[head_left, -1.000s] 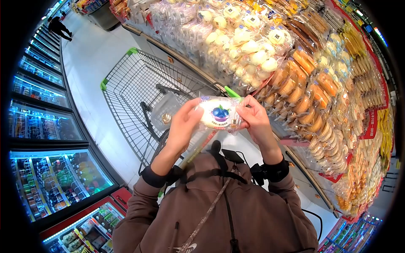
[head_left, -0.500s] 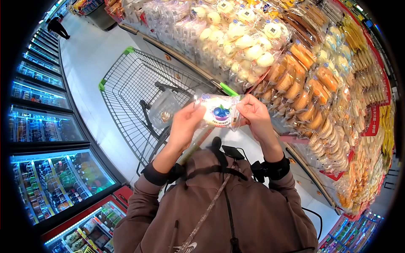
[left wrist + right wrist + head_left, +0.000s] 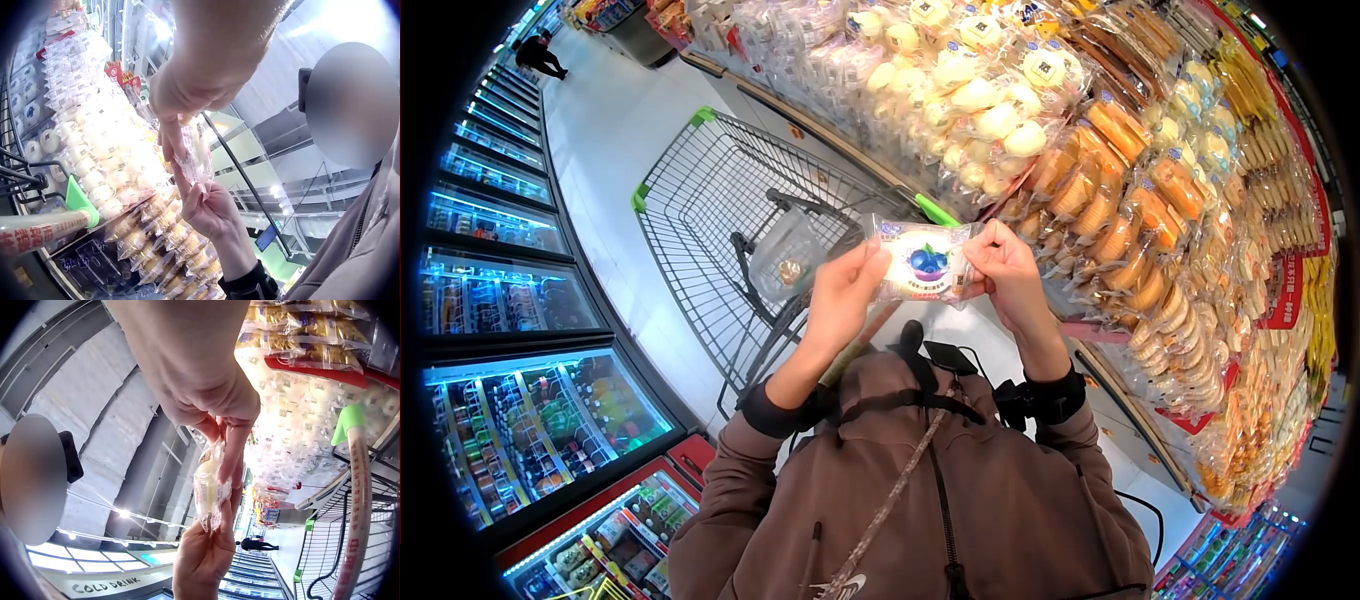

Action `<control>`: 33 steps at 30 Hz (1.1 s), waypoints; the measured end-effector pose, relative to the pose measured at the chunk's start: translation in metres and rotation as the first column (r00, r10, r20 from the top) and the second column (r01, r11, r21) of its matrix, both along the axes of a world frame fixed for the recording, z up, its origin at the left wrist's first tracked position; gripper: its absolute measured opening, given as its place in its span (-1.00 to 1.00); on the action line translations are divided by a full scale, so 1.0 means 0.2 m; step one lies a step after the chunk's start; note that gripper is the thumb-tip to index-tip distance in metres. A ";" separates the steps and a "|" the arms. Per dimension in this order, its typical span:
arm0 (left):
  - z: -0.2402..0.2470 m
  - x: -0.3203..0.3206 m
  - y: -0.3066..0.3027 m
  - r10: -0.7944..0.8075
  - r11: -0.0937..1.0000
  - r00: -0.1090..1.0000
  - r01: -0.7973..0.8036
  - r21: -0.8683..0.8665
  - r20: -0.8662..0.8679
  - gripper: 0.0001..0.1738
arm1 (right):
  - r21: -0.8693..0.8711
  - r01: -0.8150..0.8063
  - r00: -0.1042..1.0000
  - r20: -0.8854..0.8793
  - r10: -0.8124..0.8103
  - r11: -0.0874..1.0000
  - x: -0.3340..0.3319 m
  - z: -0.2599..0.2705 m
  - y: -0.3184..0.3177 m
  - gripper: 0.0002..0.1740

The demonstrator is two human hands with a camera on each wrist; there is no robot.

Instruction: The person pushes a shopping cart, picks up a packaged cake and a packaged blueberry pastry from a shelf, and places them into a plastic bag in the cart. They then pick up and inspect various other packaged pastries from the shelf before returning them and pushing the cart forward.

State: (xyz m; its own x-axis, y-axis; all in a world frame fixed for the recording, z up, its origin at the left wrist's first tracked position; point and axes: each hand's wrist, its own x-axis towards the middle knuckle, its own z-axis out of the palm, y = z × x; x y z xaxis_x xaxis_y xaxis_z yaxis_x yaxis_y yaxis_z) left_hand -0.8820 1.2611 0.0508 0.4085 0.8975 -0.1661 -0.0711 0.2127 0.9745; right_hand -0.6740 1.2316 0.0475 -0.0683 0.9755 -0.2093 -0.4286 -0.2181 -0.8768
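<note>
A clear packet with a blueberry picture point(image 3: 924, 264) is held up between both hands in the head view, over the cart's handle end. The left hand point(image 3: 846, 290) pinches its left edge between thumb and fingers. At its right edge the right hand point(image 3: 1006, 268) pinches the wrapper. In the left wrist view the packet point(image 3: 196, 153) appears edge-on, with the left hand point(image 3: 194, 94) above and the right hand point(image 3: 215, 212) below. The right wrist view shows the packet point(image 3: 209, 487) between the right hand point(image 3: 212, 400) and the left hand point(image 3: 203, 556).
A wire shopping cart point(image 3: 700, 220) with a clear bag point(image 3: 785, 262) hanging in it stands beyond the hands. Wrapped buns and pastries point(image 3: 1100, 200) fill the display on the right. Lit fridges point(image 3: 540, 430) line the left, and a person point(image 3: 540, 54) is far off.
The view and the cart have shifted slightly. Both hands keep their pinch on the packet, which has tilted a little. The distant person's posture has changed.
</note>
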 end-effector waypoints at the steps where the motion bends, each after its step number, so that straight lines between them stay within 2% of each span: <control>1: 0.00 0.01 0.00 -0.003 1.000 1.000 0.003 0.005 -0.002 -0.61 | -0.003 0.003 1.000 -0.012 -0.003 1.000 0.00 0.00 0.00 -0.84; 8: 0.03 0.07 -0.01 -0.001 1.000 0.998 0.000 0.017 0.066 -0.61 | -0.021 0.002 0.999 -0.055 -0.003 1.000 0.05 -0.02 0.01 -0.84; 11: 0.01 0.10 0.00 0.007 0.991 0.997 0.003 0.130 -0.075 -0.63 | -0.028 0.024 0.999 -0.038 -0.025 0.999 0.08 -0.01 0.00 -0.84; 14: -0.04 0.16 -0.01 0.054 0.968 0.994 -0.029 0.251 -0.093 -0.67 | -0.024 0.041 0.998 -0.039 -0.042 0.999 0.12 -0.05 -0.03 -0.84; 18: -0.10 0.20 0.00 0.041 0.942 0.986 0.015 0.335 -0.160 -0.70 | 0.000 0.078 0.996 -0.046 -0.078 0.997 0.17 -0.09 -0.07 -0.83; 28: -0.05 0.27 0.09 -0.095 0.965 0.980 0.134 0.225 -0.175 -0.67 | -0.025 0.159 0.987 -0.033 -0.159 0.987 0.22 -0.10 -0.06 -0.83; 33: -0.05 0.24 0.20 -0.149 0.971 0.982 0.167 0.170 -0.116 -0.63 | -0.059 0.229 0.972 -0.031 -0.231 0.972 0.17 -0.09 0.01 -0.85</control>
State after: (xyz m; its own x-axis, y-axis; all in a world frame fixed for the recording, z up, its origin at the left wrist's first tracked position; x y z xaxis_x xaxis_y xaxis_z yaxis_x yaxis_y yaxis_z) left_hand -0.8331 1.3002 0.0418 0.5365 0.8419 -0.0572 0.0509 0.0354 0.9981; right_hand -0.6399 1.2343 0.0294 0.1477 0.9531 -0.2643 -0.5053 -0.1570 -0.8485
